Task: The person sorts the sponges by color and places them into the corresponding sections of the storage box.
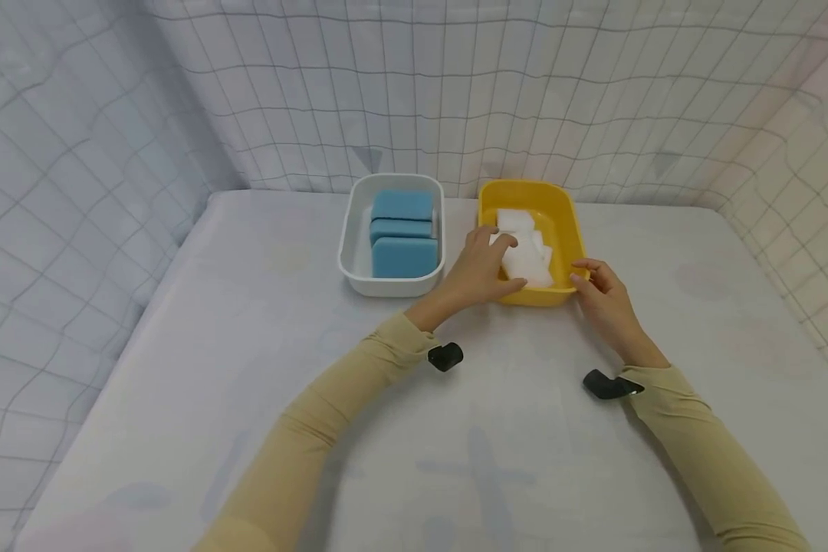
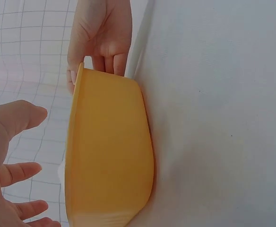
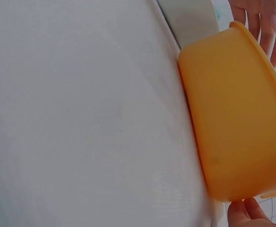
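A yellow plastic bin stands at the back of the table, right of centre. In it lie several soft white pieces, overlapping one another; their exact kind cannot be told. My left hand hovers over the bin's left side, fingers spread and bent loosely, holding nothing. In the left wrist view that left hand shows thumb and fingers apart, beside the bin's rim. At the front right corner my right hand grips the bin's rim between thumb and fingers.
Left of the yellow bin is a white bin with several blue sponge-like blocks in a row. Both bins stand on a white-covered table. Behind them hangs a white grid-patterned curtain, which continues along the left and right sides.
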Motion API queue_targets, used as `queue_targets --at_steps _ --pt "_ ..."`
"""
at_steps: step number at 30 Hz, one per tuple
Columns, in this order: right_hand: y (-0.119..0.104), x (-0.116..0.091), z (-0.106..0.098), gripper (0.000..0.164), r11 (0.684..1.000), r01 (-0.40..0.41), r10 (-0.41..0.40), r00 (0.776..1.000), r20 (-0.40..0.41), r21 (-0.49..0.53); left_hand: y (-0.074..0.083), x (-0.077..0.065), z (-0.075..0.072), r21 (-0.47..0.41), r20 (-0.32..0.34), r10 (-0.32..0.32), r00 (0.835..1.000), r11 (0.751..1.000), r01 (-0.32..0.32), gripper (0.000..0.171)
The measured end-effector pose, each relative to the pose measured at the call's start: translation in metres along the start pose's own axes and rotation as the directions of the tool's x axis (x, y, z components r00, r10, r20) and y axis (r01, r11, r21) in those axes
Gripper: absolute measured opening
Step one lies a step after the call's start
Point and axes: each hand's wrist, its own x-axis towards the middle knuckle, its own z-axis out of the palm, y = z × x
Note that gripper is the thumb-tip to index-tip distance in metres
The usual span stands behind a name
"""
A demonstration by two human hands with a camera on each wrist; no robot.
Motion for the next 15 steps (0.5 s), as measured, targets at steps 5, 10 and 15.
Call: queue_targets --at_steps 5,10,15 --pt "-0.004 0.003 -0.002 0.025 0.997 -0.035 0.035 0.999 0.009 -0.073 -0.005 -0.009 0.0 -0.038 -0.001 -0.018 1.0 0.999 0.018 0.055" --pt "-0.014 0.003 -0.006 0.043 0.979 -0.025 0.021 1.0 -0.02 -0.201 -0.008 -0.016 -0.003 -0.043 -0.021 -0.001 1.0 0.999 0.0 0.056" --pt "-0.03 0.008 -0.011 0.051 0.97 0.024 -0.031 0.999 -0.025 -0.24 -0.017 -0.019 -0.011 -0.053 -0.045 -0.003 0.999 0.999 0.001 0.058"
